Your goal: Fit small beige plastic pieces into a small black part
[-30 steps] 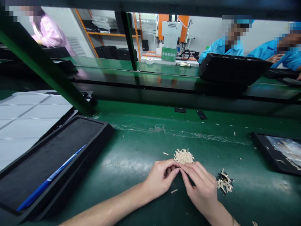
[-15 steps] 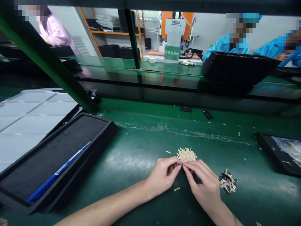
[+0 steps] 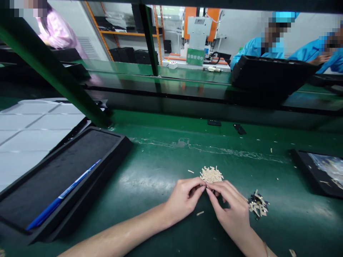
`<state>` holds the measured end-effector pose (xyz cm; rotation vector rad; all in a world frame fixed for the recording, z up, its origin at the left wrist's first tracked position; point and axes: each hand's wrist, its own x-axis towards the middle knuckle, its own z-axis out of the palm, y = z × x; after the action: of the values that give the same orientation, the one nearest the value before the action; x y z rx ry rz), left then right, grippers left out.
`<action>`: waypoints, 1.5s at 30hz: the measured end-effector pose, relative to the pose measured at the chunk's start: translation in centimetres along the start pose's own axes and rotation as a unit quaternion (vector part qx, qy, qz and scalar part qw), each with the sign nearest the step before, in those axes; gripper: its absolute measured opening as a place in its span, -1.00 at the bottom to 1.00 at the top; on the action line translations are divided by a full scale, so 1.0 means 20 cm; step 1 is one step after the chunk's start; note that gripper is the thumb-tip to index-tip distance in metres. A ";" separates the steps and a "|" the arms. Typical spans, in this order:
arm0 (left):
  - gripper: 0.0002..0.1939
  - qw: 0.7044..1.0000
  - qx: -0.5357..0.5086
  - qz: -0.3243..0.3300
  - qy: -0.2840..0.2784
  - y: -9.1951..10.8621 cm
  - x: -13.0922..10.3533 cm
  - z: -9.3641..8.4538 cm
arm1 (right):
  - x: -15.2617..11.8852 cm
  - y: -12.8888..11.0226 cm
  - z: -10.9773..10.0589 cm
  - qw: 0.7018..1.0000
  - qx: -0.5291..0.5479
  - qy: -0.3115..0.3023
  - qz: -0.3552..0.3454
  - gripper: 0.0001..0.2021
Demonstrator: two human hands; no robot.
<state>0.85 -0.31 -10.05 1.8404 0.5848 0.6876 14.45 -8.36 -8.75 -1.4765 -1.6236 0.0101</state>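
Your left hand (image 3: 184, 198) and forearm are bare, no sleeve or glove showing. Your right hand (image 3: 232, 210) is bare too, with a thin bracelet (image 3: 265, 248) at the wrist, toward the frame's bottom edge.

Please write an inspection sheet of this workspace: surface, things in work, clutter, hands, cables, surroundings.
Surface: green mat, scuffed, with a whitish streak.
Things in work: beige pile just beyond the fingertips; dark pile to the right of the right hand.
Clutter: loose beige bits; black tray holding a blue pen; second tray at right.
Hands: left hand and right hand meet fingertip to fingertip; anything pinched is too small to tell.
Cables: nothing seen on the mat.
Surroundings: conveyor behind; people in blue and pink beyond.
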 end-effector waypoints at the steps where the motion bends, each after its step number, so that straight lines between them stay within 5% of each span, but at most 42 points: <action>1: -0.81 1.000 0.012 0.008 -0.002 0.00 0.00 0.00 | 0.00 0.00 0.00 1.000 -0.004 0.003 -0.004 -0.84; 9: -0.78 0.998 0.044 0.023 -0.027 0.01 0.00 0.00 | 0.00 0.00 0.00 1.000 -0.007 0.004 -0.016 -0.85; 15: -0.80 0.995 -0.058 -0.066 -0.049 0.01 0.03 -0.01 | 0.01 0.00 0.00 1.000 -0.012 -0.002 0.002 -0.88; 22: -0.76 0.938 -0.310 -0.123 -0.094 -0.04 0.07 -0.05 | 0.03 0.07 -0.03 0.997 -0.058 0.024 0.049 -0.91; 28: -0.78 0.892 -0.380 -0.144 -0.196 -0.07 0.11 -0.11 | 0.01 0.08 0.00 0.999 -0.038 -0.021 -0.026 -0.84; 36: -0.73 0.858 -0.370 -0.182 -0.306 -0.06 0.14 -0.17 | -0.01 0.01 -0.01 0.998 0.024 -0.024 -0.059 -0.80; 45: -0.70 0.863 -0.310 -0.191 -0.351 -0.02 0.14 -0.18 | -0.02 -0.01 -0.01 0.996 0.049 -0.045 -0.055 -0.81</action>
<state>0.30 4.11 -8.86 1.1801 0.1836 -0.0963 14.32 -8.78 -8.76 -1.3267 -1.7501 0.0936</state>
